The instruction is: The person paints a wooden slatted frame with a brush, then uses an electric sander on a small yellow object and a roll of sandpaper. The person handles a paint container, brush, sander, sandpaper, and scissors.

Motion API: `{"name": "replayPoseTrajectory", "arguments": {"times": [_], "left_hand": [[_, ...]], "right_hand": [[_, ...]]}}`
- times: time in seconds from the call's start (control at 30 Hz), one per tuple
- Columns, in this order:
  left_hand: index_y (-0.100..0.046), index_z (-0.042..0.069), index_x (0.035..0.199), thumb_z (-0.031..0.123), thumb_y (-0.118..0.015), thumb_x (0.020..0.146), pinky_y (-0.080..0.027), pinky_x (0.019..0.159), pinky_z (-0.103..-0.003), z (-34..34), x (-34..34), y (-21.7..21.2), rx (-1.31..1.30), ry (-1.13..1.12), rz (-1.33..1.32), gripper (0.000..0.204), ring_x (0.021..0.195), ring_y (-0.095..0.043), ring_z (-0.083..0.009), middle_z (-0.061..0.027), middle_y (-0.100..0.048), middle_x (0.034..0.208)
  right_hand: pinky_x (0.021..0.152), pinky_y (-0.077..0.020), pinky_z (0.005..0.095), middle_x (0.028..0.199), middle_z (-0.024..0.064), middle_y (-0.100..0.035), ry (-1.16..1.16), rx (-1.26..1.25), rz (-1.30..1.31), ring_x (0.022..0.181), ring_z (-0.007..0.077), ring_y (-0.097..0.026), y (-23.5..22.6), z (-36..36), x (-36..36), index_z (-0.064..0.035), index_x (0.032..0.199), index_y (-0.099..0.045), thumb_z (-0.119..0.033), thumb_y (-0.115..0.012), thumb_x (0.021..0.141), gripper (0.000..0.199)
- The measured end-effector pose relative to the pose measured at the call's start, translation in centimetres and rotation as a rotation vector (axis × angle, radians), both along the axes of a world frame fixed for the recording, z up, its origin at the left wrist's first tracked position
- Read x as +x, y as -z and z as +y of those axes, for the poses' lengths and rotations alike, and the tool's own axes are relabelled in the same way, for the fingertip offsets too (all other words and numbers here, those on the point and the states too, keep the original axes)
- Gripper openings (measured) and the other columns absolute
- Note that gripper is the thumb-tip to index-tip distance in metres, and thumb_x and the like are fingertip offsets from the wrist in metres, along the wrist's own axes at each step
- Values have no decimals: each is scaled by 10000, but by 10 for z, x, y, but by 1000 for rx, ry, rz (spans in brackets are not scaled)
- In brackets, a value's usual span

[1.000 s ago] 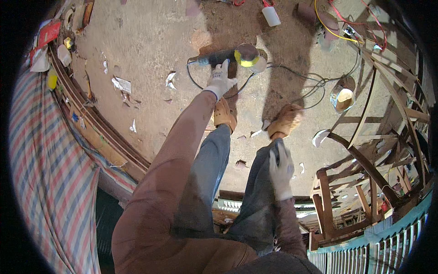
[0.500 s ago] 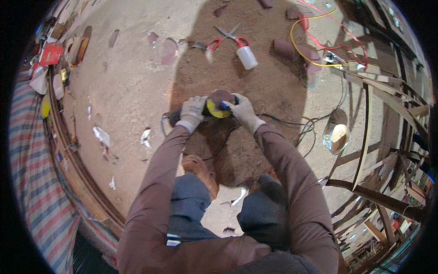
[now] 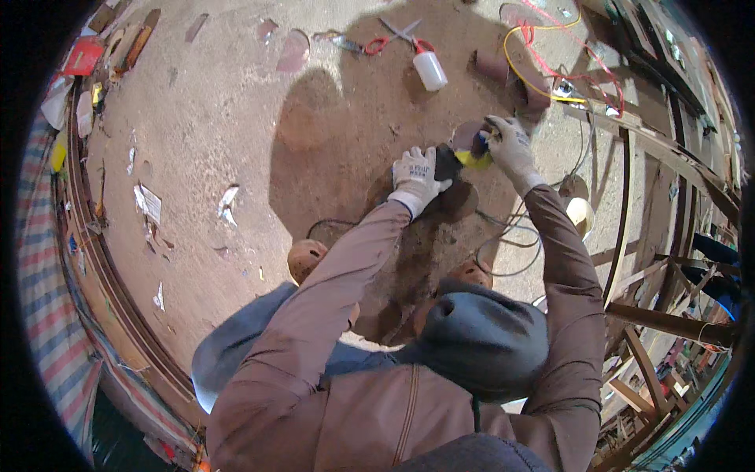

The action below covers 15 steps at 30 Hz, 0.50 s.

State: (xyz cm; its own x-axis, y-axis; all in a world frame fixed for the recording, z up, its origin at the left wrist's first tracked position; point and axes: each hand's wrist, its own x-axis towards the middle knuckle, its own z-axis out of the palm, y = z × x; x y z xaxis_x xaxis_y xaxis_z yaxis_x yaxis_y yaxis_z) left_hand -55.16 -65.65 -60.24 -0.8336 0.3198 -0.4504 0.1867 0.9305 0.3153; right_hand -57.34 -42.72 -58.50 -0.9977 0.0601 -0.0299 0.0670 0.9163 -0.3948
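Near: knees in blue trousers, brown shoes (image 3: pixel 305 259) on the dirt floor (image 3: pixel 220 126). Further out, left hand (image 3: pixel 417 177), white glove, closed around the dark body of a power tool (image 3: pixel 460 157). Right hand (image 3: pixel 510 145), gloved, gripping its yellow head, just right of the left. Tool sits above the floor, right of centre. Far: white bottle (image 3: pixel 429 69), scissors (image 3: pixel 397 35), yellow and red cables (image 3: pixel 543 63).

It was a rough woodworking workshop: a dusty dirt floor (image 3: pixel 204 126), stacked wooden frames (image 3: pixel 661 259), loose cables (image 3: pixel 543 75) and scattered scraps (image 3: pixel 148 202).
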Motion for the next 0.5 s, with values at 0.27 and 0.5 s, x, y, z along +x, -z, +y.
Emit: {"name": "replayPoseTrajectory", "arguments": {"times": [0.27,0.5], "left_hand": [[-400,115,1499,581,-768,784,-490,998,-480,-5,14,13,-89,103,2,929,1227,-556,-339,-143,-548,1333],[-416,107,1469,494,-800,782,-489,1021,-483,-2,7,9,4,47,-46,877,1258,-548,-345,-153,-531,1358]], "right_hand": [[965,-452,480,1239,172,-596,-116,295,123,1173,378,-549,-43,-79,38,-71,1239,-647,-401,-731,850,517],[1003,-476,453,1237,67,-655,-255,304,190,1189,310,-587,-1,-60,43,-142,1087,-695,-318,-717,836,307]]}}
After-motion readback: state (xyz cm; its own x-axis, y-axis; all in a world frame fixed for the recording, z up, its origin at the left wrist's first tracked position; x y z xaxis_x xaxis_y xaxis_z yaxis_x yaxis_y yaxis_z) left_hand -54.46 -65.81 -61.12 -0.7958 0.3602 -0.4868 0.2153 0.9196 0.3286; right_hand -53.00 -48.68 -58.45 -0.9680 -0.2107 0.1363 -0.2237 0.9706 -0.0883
